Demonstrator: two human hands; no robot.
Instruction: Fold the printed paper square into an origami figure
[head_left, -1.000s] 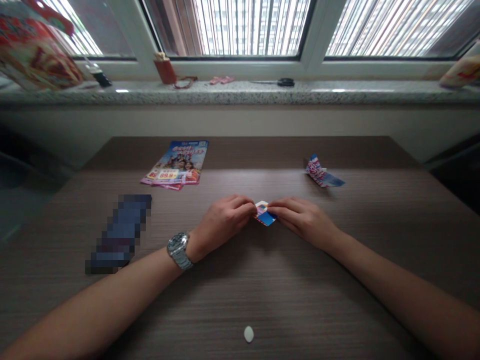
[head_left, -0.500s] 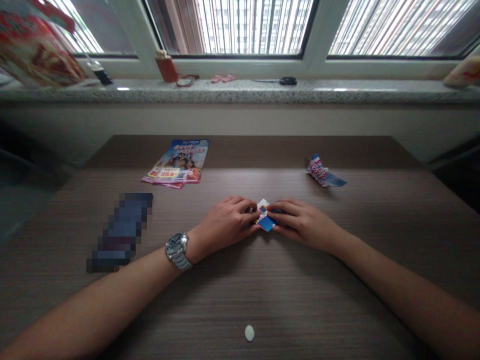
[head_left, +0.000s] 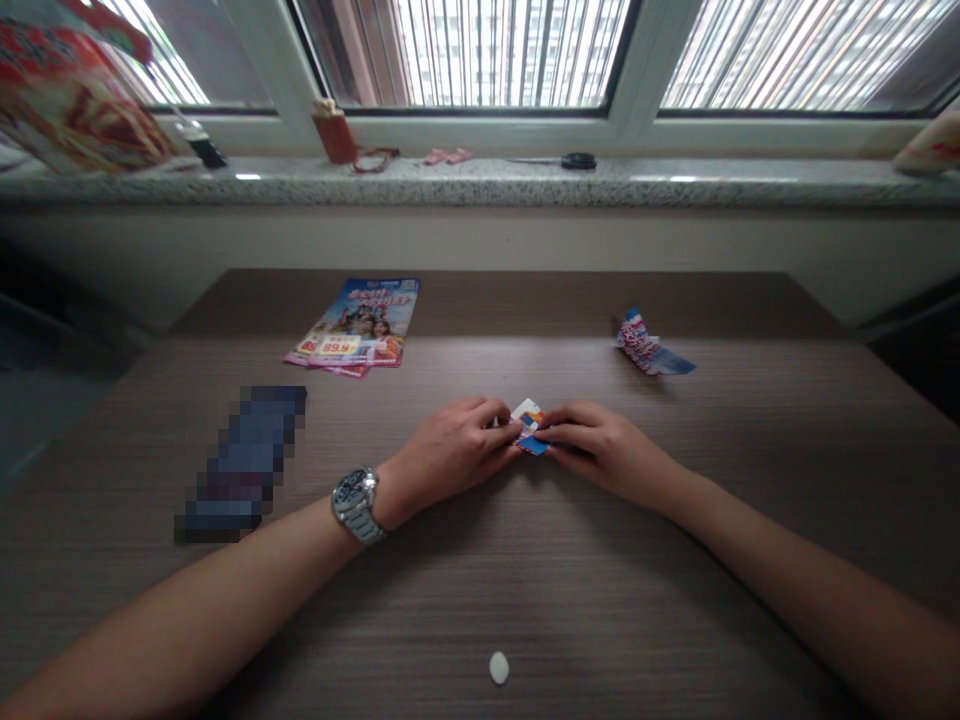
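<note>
Between my two hands, above the middle of the table, is a small piece of folded printed paper [head_left: 534, 445], blue, white and orange. My left hand [head_left: 472, 440], with a metal watch [head_left: 357, 503] on its wrist, pinches the paper's left side. From the right, my right hand [head_left: 600, 445] grips the opposite side, its fingertips on the coloured face. The fingers cover part of both edges. Farther back on the right stands a folded paper figure [head_left: 646, 345] with a blue pointed end.
Printed flyers [head_left: 367, 325] lie at the back left of the table [head_left: 420, 620]. A blurred-out dark phone-like object [head_left: 244, 460] is left of my forearm. Near the front lies a small white oval piece [head_left: 499, 667]. Scissors [head_left: 577, 160] and a red container [head_left: 334, 135] are on the windowsill.
My right fingers have shifted slightly on the folded paper. Its lower blue part shows less and more of the orange print is visible. My left hand stays almost still.
</note>
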